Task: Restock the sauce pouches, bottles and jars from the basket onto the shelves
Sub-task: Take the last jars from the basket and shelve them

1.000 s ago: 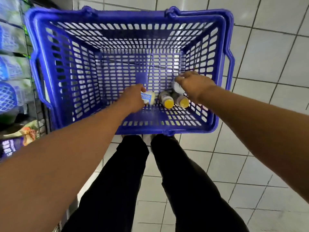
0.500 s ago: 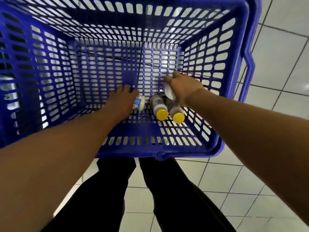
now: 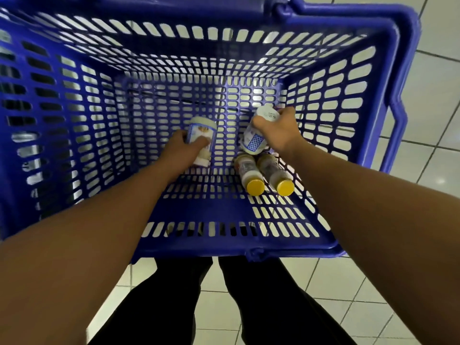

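Observation:
Both my hands reach into a blue plastic basket (image 3: 249, 245) on the tiled floor. My left hand (image 3: 184, 148) grips a white jar with a blue patterned label (image 3: 200, 130), held clear of the basket's bottom. My right hand (image 3: 278, 131) grips a second white jar of the same kind (image 3: 258, 130), tilted. Two small bottles with yellow caps, the left bottle (image 3: 249, 174) and the right bottle (image 3: 275, 174), lie side by side on the basket floor just below my right hand, caps pointing toward me.
The basket's high slotted walls surround both hands, and its handle (image 3: 398, 95) hangs on the right side. My dark trouser legs (image 3: 224, 307) stand just in front of the basket on white floor tiles (image 3: 423, 150).
Both hands have lifted their jars off the basket floor; the jars now show plainly. The view has moved closer to the basket. The two yellow-capped bottles stay lying where they were.

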Available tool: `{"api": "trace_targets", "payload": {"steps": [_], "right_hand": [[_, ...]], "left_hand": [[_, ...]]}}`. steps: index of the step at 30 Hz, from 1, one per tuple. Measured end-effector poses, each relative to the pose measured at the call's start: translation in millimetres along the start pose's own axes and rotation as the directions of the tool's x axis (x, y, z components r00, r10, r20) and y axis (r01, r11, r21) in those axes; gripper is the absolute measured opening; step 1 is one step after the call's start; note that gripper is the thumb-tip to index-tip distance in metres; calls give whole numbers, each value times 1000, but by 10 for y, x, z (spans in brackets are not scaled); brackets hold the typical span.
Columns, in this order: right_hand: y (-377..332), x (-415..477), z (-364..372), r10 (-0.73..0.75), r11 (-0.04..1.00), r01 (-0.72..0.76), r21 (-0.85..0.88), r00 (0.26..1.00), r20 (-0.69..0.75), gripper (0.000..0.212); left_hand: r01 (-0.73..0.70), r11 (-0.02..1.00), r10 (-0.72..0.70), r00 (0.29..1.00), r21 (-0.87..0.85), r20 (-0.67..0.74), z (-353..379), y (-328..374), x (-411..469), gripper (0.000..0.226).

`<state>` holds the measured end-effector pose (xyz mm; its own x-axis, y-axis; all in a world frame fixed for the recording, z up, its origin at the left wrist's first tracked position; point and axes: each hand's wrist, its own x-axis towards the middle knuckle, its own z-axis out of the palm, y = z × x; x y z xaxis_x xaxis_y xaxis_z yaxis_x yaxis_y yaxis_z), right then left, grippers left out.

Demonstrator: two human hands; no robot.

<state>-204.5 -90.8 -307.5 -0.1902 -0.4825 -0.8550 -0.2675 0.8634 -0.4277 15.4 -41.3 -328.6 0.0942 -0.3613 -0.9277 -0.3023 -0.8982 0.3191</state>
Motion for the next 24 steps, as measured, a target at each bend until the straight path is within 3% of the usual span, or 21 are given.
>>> {"api": "trace_targets", "payload": {"steps": [4, 7, 11, 13, 14, 17, 20, 24], "right_hand": [[-62, -164, -37, -9, 1000, 7, 29, 997, 77, 44], [-148, -403, -66, -47, 990, 32, 134, 993, 110, 36], [-399, -872, -97, -27, 918, -48, 394, 983, 183, 63], [-566, -1133, -131, 19, 894, -111, 434, 977, 211, 88], [-641, -1265, -163, 22, 893, -121, 434, 974, 226, 90], [-847, -1658, -295, -4, 845, -142, 516, 963, 271, 69], [-1077, -2136, -445, -23, 809, -138, 572, 964, 264, 76], [-1439, -2830, -659, -90, 797, -30, 603, 982, 168, 68]], "left_hand": [[67, 978, -68, 998, -198, 4, -118, 170, -105, 36], [47, 962, -35, 998, -270, 51, -183, 318, -315, 39], [-1, 944, 34, 995, -330, 95, -225, 552, -712, 46], [-10, 933, 54, 992, -360, 113, -243, 674, -934, 42], [-12, 929, 61, 991, -369, 120, -254, 733, -1052, 37], [-24, 911, 92, 985, -413, 147, -308, 925, -1449, 20], [-56, 894, 144, 975, -444, 167, -392, 1161, -1927, 18], [-110, 842, 228, 960, -528, 164, -534, 1535, -2678, 15]]}}
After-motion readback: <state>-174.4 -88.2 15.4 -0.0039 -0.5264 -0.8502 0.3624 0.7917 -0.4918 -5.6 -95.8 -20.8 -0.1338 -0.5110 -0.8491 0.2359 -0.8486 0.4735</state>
